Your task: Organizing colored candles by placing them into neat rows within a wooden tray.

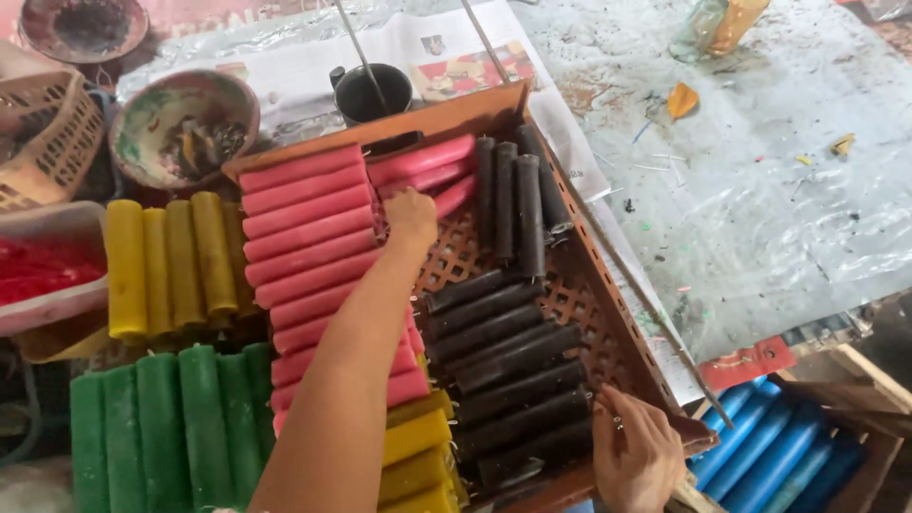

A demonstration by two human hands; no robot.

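Observation:
A brown lattice tray holds rows of pink candles, black candles and a few yellow candles. My left hand reaches across the tray, its fingers curled down over the end of a pink candle near the back. Beside the ends of the black candles, my right hand grips the tray's near right corner.
Yellow candles and green candles lie left of the tray, and blue ones fill a wooden box at the lower right. A stained bowl, a black cup, a woven basket and newspaper lie behind.

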